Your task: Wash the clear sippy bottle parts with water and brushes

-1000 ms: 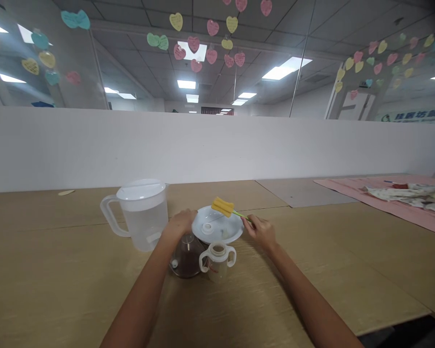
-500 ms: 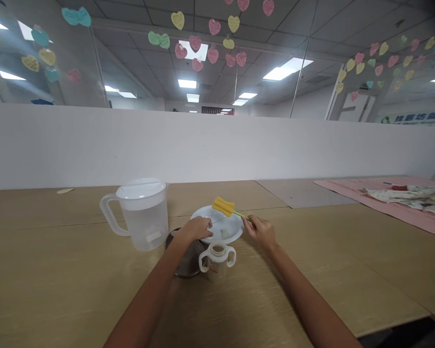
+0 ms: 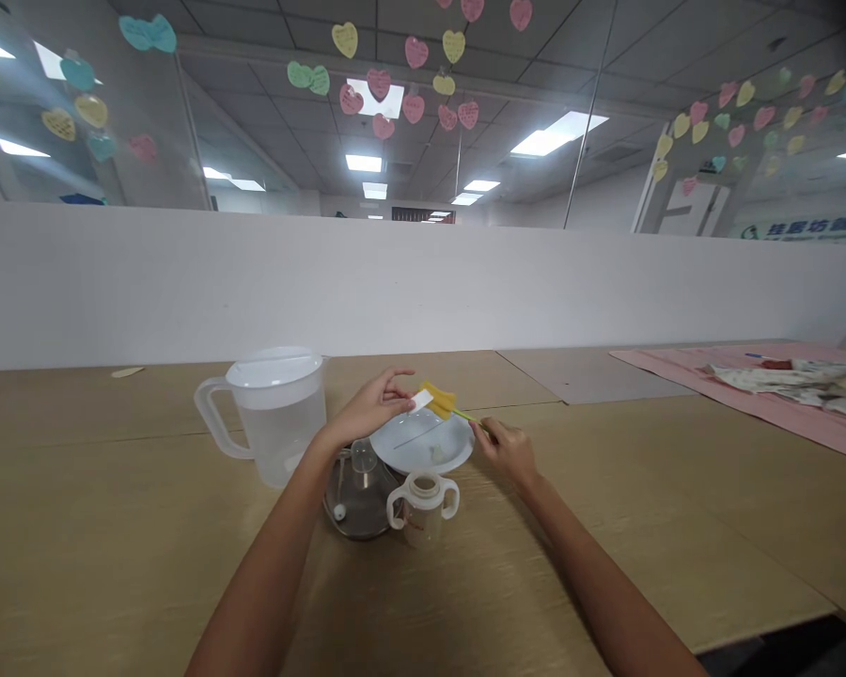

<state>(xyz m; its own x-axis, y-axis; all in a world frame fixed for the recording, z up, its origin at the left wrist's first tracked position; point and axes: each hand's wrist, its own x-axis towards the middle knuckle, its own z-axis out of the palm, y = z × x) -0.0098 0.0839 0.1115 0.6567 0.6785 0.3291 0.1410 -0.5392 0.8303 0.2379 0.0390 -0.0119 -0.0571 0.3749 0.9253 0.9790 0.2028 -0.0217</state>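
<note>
My right hand [image 3: 509, 453] is closed around the thin green handle of a bottle brush with a yellow sponge head [image 3: 440, 400]. The sponge is held over a white bowl [image 3: 458, 461]. My left hand [image 3: 375, 406] pinches a small white block [image 3: 421, 401] between thumb and fingers, against or just beside the sponge; its exact kind is unclear. In the bowl lie a thin stick and a small pale piece [image 3: 437, 453]. Before the bowl stands a clear baby bottle [image 3: 423, 512] with two white handles and its top uncovered.
Left of the bottle, a dark metal tray [image 3: 367, 508] holds a clear cap [image 3: 364, 456] and a thin tube with a white end. A lidded plastic jug [image 3: 282, 423] stands farther left. A pink cloth [image 3: 663, 362] covers the table's far right. A white wall [image 3: 423, 282] rises behind.
My left hand has risen from the bowl to the sponge head, and the white block now shows in its fingers. The tray's contents are uncovered. My right hand has barely moved.
</note>
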